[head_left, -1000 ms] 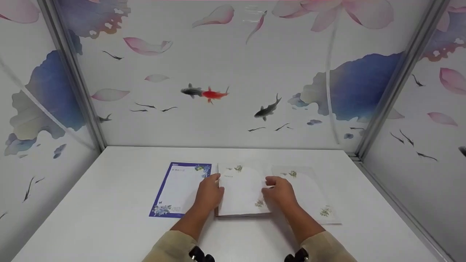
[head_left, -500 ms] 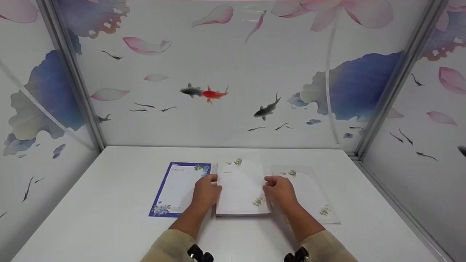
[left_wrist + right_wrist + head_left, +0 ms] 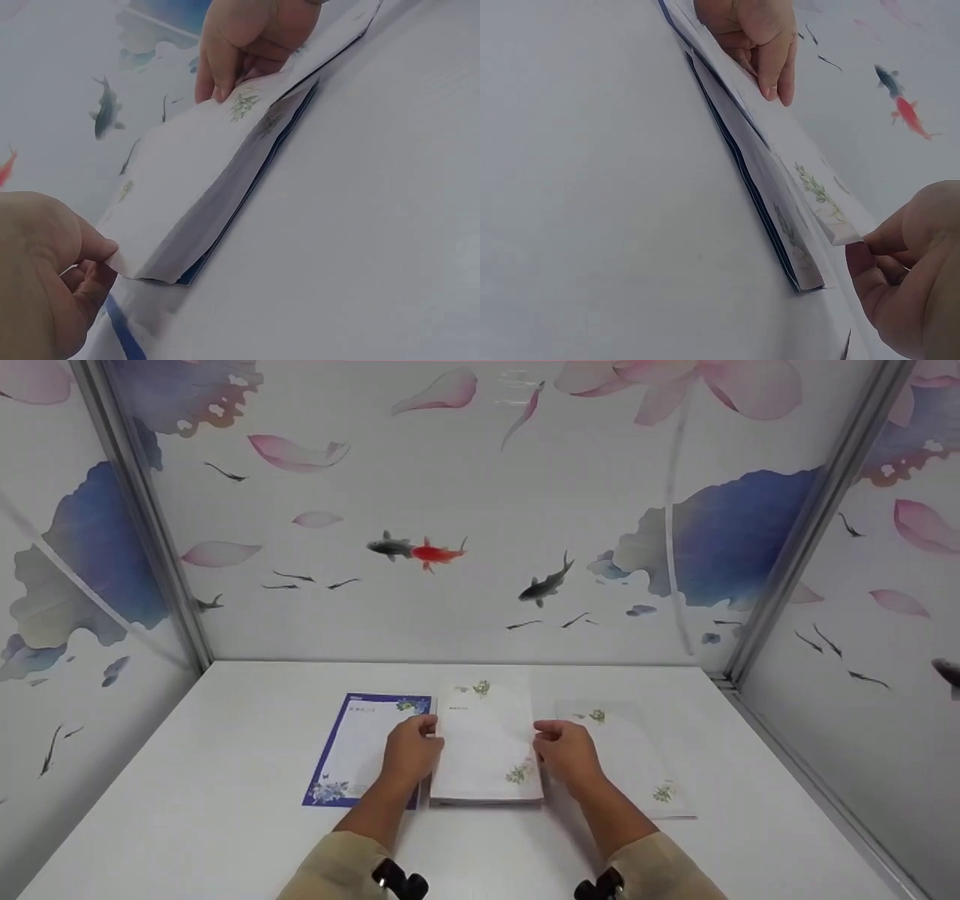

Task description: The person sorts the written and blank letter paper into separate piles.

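My left hand [image 3: 409, 751] pinches the left edge of a white, flower-printed letter paper [image 3: 484, 742] between thumb and fingers. At its opposite edge, my right hand [image 3: 568, 751] pinches in the same way. Both wrist views show this upper paper [image 3: 180, 165] raised a little over a lower stack [image 3: 761, 176] with dark blue along its bottom edge. Between the two layers a narrow gap shows along the near side. How many sheets the hands hold, I cannot tell.
Left of the hands lies a blue-bordered sheet [image 3: 367, 742], partly under my left forearm. A second pale flower-printed sheet [image 3: 626, 772] lies to the right. The white table [image 3: 187, 780] meets patterned walls [image 3: 450, 615] at the back and sides.
The paper between my hands has risen, its far edge now reaching farther up the head view. Both hands keep their hold on its sides; the outer sheets stay put.
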A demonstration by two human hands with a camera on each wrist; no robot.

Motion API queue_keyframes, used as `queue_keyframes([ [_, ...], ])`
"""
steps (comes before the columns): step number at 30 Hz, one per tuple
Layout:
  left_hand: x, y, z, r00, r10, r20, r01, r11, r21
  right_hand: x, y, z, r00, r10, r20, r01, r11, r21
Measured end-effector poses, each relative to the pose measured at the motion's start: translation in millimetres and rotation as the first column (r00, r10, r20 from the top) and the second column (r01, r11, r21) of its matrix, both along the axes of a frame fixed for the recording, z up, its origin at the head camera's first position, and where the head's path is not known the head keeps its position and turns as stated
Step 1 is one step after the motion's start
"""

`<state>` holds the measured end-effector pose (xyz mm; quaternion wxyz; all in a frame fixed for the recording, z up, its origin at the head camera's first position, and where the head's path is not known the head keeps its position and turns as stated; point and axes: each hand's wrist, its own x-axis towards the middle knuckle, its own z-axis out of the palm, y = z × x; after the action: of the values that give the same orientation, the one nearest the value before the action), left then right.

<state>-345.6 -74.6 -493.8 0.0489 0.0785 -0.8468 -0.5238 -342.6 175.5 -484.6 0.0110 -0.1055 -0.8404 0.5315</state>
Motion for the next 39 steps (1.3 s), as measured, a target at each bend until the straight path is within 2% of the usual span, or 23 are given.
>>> queue_keyframes([
  [10,0.3,-41.0,9.7,1.000,0.022,0.016,-0.021,1.000,-0.023,-2.1,-40.0,6.1,0.999,0.043,0.011,-0.042,0.993,-0.110],
  [16,3.5,-72.8,10.4,1.000,0.012,0.011,-0.012,0.998,-0.058,-0.3,-67.1,8.4,0.996,0.083,-0.035,-0.088,0.977,-0.195],
  [22,10.2,-103.5,10.8,0.997,0.043,0.066,-0.037,0.995,-0.097,5.1,-98.1,8.3,0.993,0.119,-0.027,-0.122,0.958,-0.258],
  [27,15.3,-126.1,13.1,0.995,0.057,0.087,-0.046,0.991,-0.123,10.0,-123.5,8.3,0.991,0.130,-0.015,-0.129,0.955,-0.266],
  [32,19.7,-147.0,9.9,0.996,0.062,0.064,-0.050,0.984,-0.170,14.1,-143.0,6.2,0.989,0.150,-0.012,-0.148,0.957,-0.248],
  [39,18.1,-159.9,3.0,0.995,0.079,0.061,-0.068,0.984,-0.162,19.6,-151.5,1.8,0.978,0.209,0.013,-0.199,0.945,-0.261],
])
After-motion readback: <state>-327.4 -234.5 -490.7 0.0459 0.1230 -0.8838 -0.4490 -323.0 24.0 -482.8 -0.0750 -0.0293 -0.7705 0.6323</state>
